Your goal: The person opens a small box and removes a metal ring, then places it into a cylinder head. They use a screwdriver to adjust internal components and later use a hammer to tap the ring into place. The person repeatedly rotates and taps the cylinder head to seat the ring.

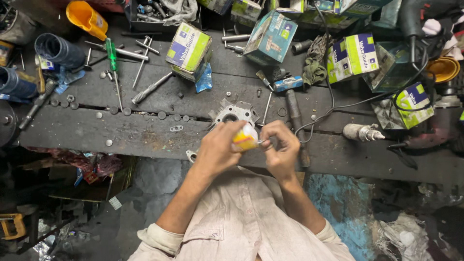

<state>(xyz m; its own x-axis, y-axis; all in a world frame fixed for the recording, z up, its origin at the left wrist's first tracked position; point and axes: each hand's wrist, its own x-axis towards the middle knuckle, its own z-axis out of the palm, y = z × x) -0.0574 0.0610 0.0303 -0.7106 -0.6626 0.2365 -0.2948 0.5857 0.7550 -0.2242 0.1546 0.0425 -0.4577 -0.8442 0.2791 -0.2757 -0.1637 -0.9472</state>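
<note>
My left hand (217, 147) was curled tight around a small yellow and white tube (245, 138), held just above the edge of the dark workbench (145, 135). My right hand (280, 147) pinched closed at the tube's tip, touching it. Just beyond my knuckles lay a grey metal casting (234, 113); a hammer (292, 104) rested beyond my right hand.
</note>
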